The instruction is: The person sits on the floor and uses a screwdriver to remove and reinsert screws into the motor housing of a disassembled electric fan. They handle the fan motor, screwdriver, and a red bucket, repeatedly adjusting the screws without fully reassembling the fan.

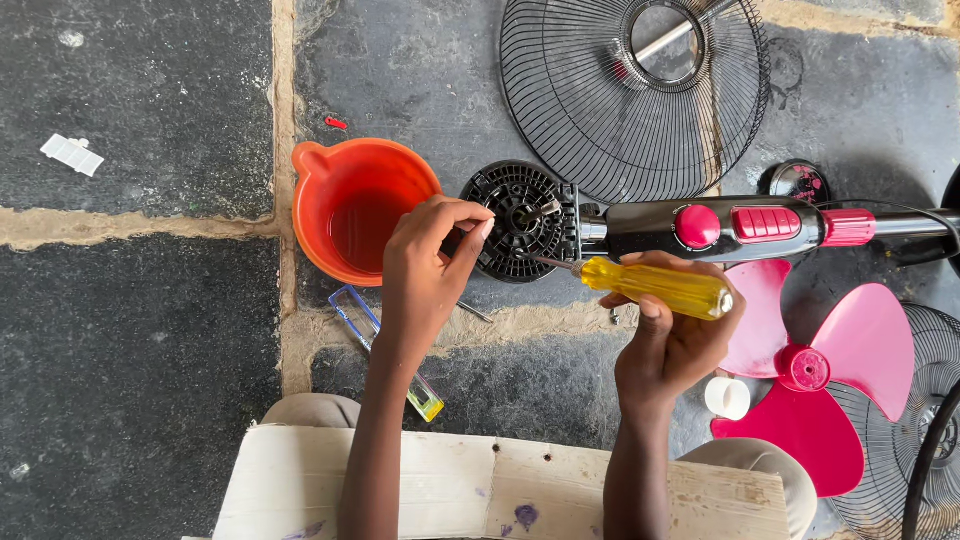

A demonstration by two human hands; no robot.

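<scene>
The right hand (672, 345) was wrapped around the yellow handle of a screwdriver (655, 286), fingers curled under it and the thumb lying along its near side. The thin metal shaft ran up and to the left, its tip meeting the black motor housing (522, 220) of a dismantled fan that lay on its side on the stone floor (140, 360). The left hand (425, 275) was pinched narrow, thumb and forefinger brought together at the left rim of that housing — whether a screw sat between the fingertips could not be told. The housing was round and slotted, with the bare motor shaft showing at its centre.

To the right of the housing stretched the fan's neck (715, 228), grey-black with a round pink knob, a ribbed pink button block and a pink collar, running on toward the right edge of the view. Just left of the left hand stood an orange plastic cup (350, 205) with a spout at its upper left, open side up. Below it, partly behind the left forearm, lay a small clear tool with blue and yellow-green parts (385, 350).

A black wire fan guard (600, 100) lay flat above the housing. The pink three-bladed fan blade (810, 380) lay below and right of the right hand, a small white cap (727, 398) just beside its hub, and a second guard showed under it at the right edge. A pale wooden plank (470, 490) crossed the bottom of the view, beneath both forearms.
</scene>
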